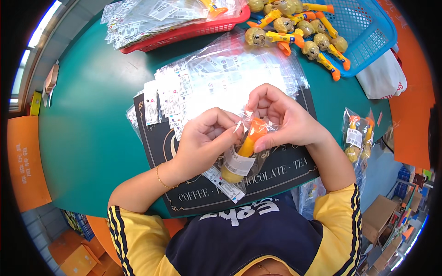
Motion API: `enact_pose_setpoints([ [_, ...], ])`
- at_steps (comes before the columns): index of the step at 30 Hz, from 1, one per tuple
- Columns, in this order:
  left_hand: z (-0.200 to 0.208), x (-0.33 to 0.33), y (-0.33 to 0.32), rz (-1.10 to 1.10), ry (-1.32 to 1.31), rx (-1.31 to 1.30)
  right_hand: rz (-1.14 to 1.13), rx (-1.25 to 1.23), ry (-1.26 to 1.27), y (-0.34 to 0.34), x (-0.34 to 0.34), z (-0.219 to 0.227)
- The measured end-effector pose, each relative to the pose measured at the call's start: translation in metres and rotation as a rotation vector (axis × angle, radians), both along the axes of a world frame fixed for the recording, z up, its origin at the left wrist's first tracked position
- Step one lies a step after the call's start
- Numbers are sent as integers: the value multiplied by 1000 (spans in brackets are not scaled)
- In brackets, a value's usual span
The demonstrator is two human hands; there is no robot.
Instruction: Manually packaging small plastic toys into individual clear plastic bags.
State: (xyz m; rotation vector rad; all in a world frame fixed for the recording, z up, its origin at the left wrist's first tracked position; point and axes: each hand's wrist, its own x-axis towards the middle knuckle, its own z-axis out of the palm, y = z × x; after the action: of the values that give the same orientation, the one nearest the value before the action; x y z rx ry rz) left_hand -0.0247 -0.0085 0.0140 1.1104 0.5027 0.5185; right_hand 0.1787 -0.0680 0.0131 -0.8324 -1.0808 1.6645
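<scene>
Between my hands, over the black mat, is a clear plastic bag (239, 162) with a white label. Inside it a small doll (248, 146) is upside down, orange feet toward the bag's top and blond head toward me. My left hand (207, 139) pinches the upper left edge of the bag with thumb and fingertips. Fingers of my right hand (289, 120) are curled at the upper right edge, its thumb against the bag beside the doll's legs. Just beyond lies a spread stack of flat clear bags (221, 87) with white labels.
A red basket (184, 34) piled with flat bags stands at the far edge. Right of it, several loose dolls (283, 25) spill from a blue basket (368, 34). Bagged dolls (353, 138) lie at the table's right edge. The black mat (159, 152) covers the green table's (92, 119) near part.
</scene>
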Motion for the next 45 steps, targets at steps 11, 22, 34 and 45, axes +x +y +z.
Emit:
enact_pose_setpoints([
  [11,-7,-4,13,61,-9,-71,-153,-87,-12,-1,-3,10],
  [22,-6,-3,13,72,-7,-133,-197,-167,-129,-1,6,5],
  [34,2,-1,3,98,-9,145,-464,277,-495,-5,-14,19],
  [45,7,2,2,75,-50,46,-515,288,-533,-3,-19,20],
])
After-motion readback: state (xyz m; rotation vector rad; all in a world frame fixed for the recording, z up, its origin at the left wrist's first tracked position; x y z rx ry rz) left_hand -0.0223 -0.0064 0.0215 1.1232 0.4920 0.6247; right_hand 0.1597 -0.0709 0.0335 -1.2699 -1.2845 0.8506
